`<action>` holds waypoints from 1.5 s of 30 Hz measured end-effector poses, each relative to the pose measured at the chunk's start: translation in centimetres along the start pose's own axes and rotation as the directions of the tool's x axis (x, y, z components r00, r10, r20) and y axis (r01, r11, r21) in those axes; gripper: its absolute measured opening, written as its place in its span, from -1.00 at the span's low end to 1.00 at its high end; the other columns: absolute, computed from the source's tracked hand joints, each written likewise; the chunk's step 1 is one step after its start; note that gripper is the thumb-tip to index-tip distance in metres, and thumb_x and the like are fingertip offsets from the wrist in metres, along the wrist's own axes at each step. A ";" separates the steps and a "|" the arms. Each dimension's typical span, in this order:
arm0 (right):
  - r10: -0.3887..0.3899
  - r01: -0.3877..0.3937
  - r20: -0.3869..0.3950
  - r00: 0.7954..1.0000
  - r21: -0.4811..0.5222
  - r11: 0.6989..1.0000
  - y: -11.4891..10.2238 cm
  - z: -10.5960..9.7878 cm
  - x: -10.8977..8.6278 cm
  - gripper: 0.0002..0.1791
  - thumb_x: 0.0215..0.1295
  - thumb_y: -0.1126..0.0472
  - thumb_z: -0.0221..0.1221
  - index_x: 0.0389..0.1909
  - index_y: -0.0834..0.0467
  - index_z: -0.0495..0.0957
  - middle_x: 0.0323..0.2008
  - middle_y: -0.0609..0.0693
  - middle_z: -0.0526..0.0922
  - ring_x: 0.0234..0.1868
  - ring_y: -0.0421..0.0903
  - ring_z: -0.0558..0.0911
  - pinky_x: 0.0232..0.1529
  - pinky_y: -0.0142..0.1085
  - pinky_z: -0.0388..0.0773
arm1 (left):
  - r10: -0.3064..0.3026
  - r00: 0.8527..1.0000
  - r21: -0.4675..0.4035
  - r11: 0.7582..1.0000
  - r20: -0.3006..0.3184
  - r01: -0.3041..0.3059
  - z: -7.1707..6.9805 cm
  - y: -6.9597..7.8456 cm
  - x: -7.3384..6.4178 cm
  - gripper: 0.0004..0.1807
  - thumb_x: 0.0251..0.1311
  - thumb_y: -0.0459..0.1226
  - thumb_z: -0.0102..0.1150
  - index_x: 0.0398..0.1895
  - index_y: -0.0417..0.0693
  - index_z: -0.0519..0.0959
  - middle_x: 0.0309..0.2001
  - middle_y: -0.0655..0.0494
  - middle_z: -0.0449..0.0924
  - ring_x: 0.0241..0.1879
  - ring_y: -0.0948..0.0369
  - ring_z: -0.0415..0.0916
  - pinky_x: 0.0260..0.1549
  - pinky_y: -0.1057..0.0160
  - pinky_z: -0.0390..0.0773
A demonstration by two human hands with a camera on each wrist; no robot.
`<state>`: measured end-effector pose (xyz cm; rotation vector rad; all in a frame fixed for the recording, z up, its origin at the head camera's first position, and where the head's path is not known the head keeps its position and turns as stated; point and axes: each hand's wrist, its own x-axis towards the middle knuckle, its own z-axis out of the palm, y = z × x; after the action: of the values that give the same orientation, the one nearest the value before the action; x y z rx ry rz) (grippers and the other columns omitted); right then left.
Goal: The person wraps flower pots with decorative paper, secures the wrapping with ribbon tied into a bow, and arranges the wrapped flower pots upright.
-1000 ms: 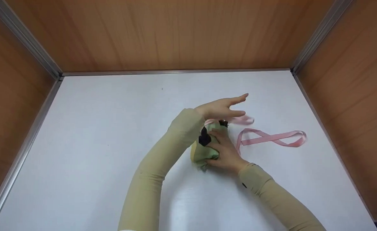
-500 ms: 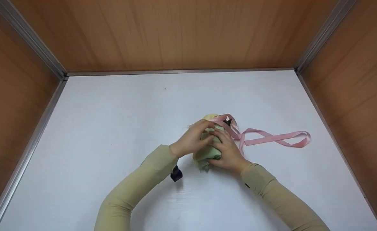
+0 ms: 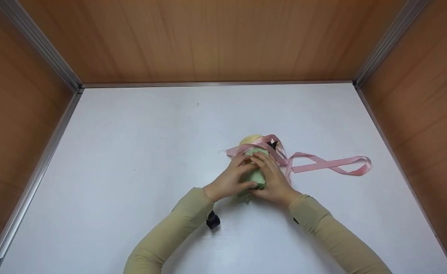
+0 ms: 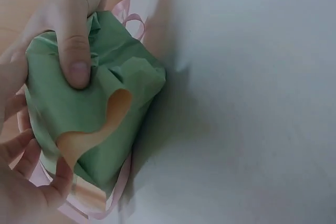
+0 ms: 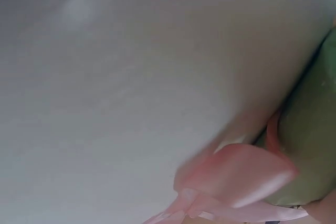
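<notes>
The left hand, raised and spread a second ago, has come down onto the green bundle, just right of the frame's centre, its fingers bent round the left side. The right hand grips the other side, so the bundle appears braced from both flanks. At the near end a fold stands loose, tan inside showing. A pink ribbon lies across the bundle's far end and trails right over the desk.
</notes>
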<state>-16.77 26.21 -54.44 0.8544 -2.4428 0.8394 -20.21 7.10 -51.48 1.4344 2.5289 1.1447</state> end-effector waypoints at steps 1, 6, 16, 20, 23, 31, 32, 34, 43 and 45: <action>-0.004 0.004 0.005 1.000 0.007 1.000 0.0 -0.1 0.0 0.04 -0.26 0.11 0.54 0.28 0.23 0.20 0.29 0.28 0.26 0.32 0.20 0.25 0.30 0.22 0.09 | 0.001 1.000 0.017 1.000 0.016 -0.002 0.1 0.0 0.0 -0.44 0.16 -0.14 0.26 0.22 -0.15 0.45 0.28 -0.09 0.23 0.36 -0.03 0.07 0.33 0.04 0.18; -0.008 0.001 0.103 0.995 0.070 0.998 0.3 -0.8 0.1 0.00 -0.09 -0.02 0.45 0.34 0.15 0.14 0.35 0.22 0.15 0.38 0.17 0.14 0.31 0.23 0.08 | -0.022 0.998 0.094 0.995 0.057 0.017 0.5 0.2 -0.2 -0.39 0.11 -0.14 0.31 0.26 -0.04 0.44 0.31 -0.12 0.14 0.37 -0.07 -0.01 0.30 0.00 0.20; 0.427 -0.402 -0.044 0.903 0.265 0.876 1.5 -2.5 0.8 -0.53 0.21 0.27 0.23 0.15 0.28 0.43 0.01 0.18 0.41 0.01 0.04 0.43 0.04 -0.16 0.42 | -0.067 0.998 0.104 0.992 0.003 0.066 0.9 0.8 -0.2 -0.45 0.10 -0.22 0.33 0.22 0.05 0.48 0.25 -0.07 0.19 0.33 -0.01 0.06 0.25 0.11 0.31; 0.612 -0.604 0.033 0.790 0.210 0.769 1.9 -3.2 2.3 -0.57 0.26 0.19 0.22 0.11 0.25 0.48 -0.34 0.03 0.44 -0.38 -0.13 0.36 -0.38 -0.41 0.31 | -0.081 0.997 0.104 0.991 0.000 0.081 0.9 0.8 -0.2 -0.45 0.09 -0.23 0.33 0.21 0.06 0.49 0.25 -0.06 0.19 0.33 0.01 0.05 0.28 0.12 0.27; 0.641 -0.644 0.099 0.761 0.223 0.731 2.1 -3.7 3.2 -0.71 0.27 0.17 0.21 -0.07 0.25 0.59 -0.48 -0.04 0.45 -0.45 -0.16 0.37 -0.44 -0.44 0.30 | -0.079 0.997 0.108 0.991 -0.014 0.080 1.0 0.7 -0.2 -0.45 0.07 -0.22 0.35 0.20 0.06 0.50 0.23 -0.05 0.20 0.33 0.01 0.05 0.29 0.11 0.25; 0.561 -0.561 0.061 0.825 0.199 0.804 2.8 -4.5 4.2 -0.89 0.24 0.30 0.19 -0.44 0.25 0.54 -0.32 0.09 0.54 -0.44 -0.16 0.39 -0.41 -0.42 0.34 | -0.088 0.996 0.095 0.992 -0.013 0.089 1.1 0.6 -0.3 -0.45 0.08 -0.22 0.34 0.20 0.07 0.49 0.24 -0.04 0.20 0.31 0.01 0.08 0.25 0.13 0.31; 0.546 -0.546 0.058 0.836 0.188 0.816 2.9 -4.5 4.6 -0.89 0.24 0.32 0.19 -0.44 0.26 0.53 -0.20 0.13 0.56 -0.42 -0.15 0.40 -0.39 -0.41 0.35 | -0.087 0.996 0.099 0.991 -0.013 0.088 1.1 0.6 -0.3 -0.44 0.08 -0.22 0.34 0.21 0.07 0.48 0.24 -0.05 0.19 0.30 0.01 0.09 0.24 0.12 0.31; 0.517 -0.521 0.073 0.853 0.155 0.839 3.1 -4.7 5.4 -0.89 0.26 0.32 0.16 -0.45 0.27 0.50 0.02 0.20 0.55 -0.40 -0.11 0.43 -0.35 -0.39 0.36 | -0.086 0.996 0.108 0.990 -0.016 0.087 1.1 0.6 -0.2 -0.42 0.07 -0.23 0.35 0.22 0.07 0.47 0.25 -0.07 0.20 0.30 0.01 0.11 0.24 0.12 0.31; 0.423 -0.427 0.103 0.900 0.023 0.904 3.7 -5.2 7.1 -0.93 0.27 0.33 0.14 -0.35 0.26 0.55 -0.40 0.12 0.63 -0.38 -0.02 0.53 -0.32 -0.21 0.47 | -0.081 0.997 0.063 0.995 -0.019 0.082 1.3 0.7 0.1 -0.46 0.07 -0.26 0.34 0.19 0.03 0.50 0.24 -0.08 0.23 0.29 0.03 0.17 0.20 0.14 0.36; 0.377 -0.379 0.059 0.924 0.032 0.925 3.4 -5.1 6.9 -0.96 0.26 0.37 0.15 -0.34 0.26 0.56 -0.37 0.13 0.64 -0.35 -0.01 0.55 -0.28 -0.18 0.49 | -0.075 0.997 0.074 0.994 -0.014 0.076 1.3 0.7 0.0 -0.45 0.08 -0.26 0.33 0.20 0.03 0.49 0.25 -0.09 0.22 0.29 0.03 0.16 0.20 0.15 0.37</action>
<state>-23.15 28.90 -48.24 0.4225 -2.6905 1.0149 -19.23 8.08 -51.96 1.3381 2.6356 1.0605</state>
